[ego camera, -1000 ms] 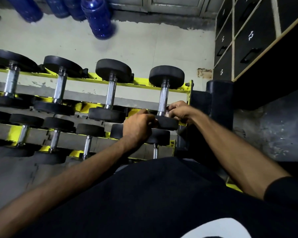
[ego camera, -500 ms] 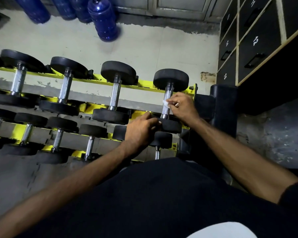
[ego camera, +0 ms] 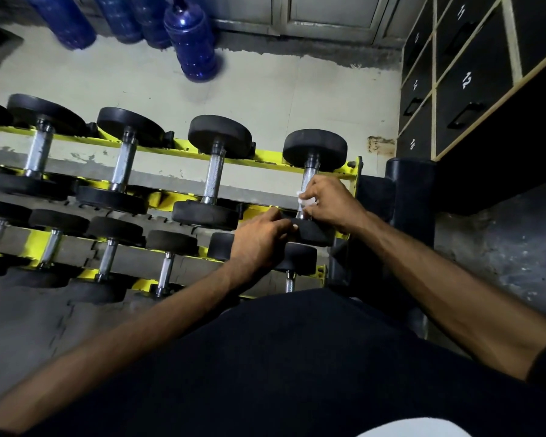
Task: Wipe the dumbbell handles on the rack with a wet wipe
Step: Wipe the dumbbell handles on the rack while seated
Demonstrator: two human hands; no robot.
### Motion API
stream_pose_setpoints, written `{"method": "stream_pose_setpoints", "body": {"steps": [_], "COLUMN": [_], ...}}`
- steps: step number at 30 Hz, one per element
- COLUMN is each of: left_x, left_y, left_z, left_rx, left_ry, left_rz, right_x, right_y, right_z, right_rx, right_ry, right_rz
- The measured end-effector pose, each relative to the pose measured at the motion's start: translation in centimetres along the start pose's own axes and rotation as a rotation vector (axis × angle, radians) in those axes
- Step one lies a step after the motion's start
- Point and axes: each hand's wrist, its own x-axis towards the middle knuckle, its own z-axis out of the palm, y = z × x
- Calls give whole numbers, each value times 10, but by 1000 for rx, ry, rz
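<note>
Pinching a small, crumpled white wet wipe against the knurled chrome handle of the rightmost black-headed dumbbell, the right hand had its fingers curled round the lower half of the bar, so that the wipe sat between fingertips and metal; that hold probably served to press damp cloth onto the steel on several sides at once. The left hand lay on the near round rubber head of the same dumbbell, its fingers curled over the rim, apparently to keep the weight from rolling or shifting in its cradle under the rubbing. The dumbbell rested at the right end of the top tier of the yellow steel rack, one head on the near rail and the other on the far rail. Its long axis therefore ran away from the person, near head low in the view and far head high, leaning slightly rightward at the far end, and lay roughly parallel to the three neighbouring dumbbells to its left. With the handle bridging the open gap between the rails, a hand could close around it without lifting the weight. The upper stretch of the bar, just below the far head, showed bare above the right hand's fingers. A lower tier of smaller dumbbells sat nearer the person.
</note>
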Motion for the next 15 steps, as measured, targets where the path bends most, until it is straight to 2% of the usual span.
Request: {"method": "stream_pose_setpoints", "body": {"steps": [4,8,9,13,15], "left_x": [2,1,1,3,4], "left_y": [1,0,0,-2,-2], "left_z": [-2,-3,-3,-2,-1], "left_rx": [13,22,23,15,14], "left_ry": [-2,0,-1,-3,-7], "left_rz": [24,36,36,40,37], "right_x": [7,31,34,34,41], "right_y": [-7,-12,-14,-33,-40], "right_z": [-10,-14,-14,-12,-17], "right_rx": [-60,-163,-199,-388,-465], "right_ry": [-155,31,30,-352,-399], "right_rz": [-43,49,47,-102,-130]}}
